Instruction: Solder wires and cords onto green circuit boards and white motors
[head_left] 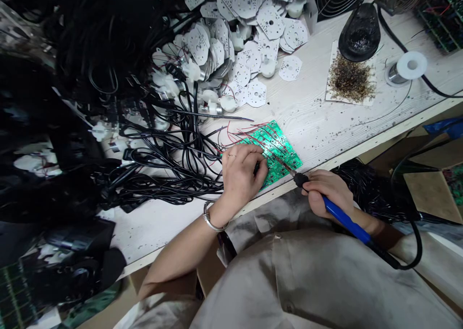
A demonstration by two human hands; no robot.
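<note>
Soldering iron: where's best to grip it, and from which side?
Grip the iron by its blue handle, behind the black collar, coming from the near edge of the table: its metal tip lies over the board, and its cord trails rearward.

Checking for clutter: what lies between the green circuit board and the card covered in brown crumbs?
Head view: only bare white tabletop, with a few dark specks, separates the green circuit board from the card.

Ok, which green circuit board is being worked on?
The central green board, under the left hand and the soldering iron tip; the rest lie untouched.
</note>
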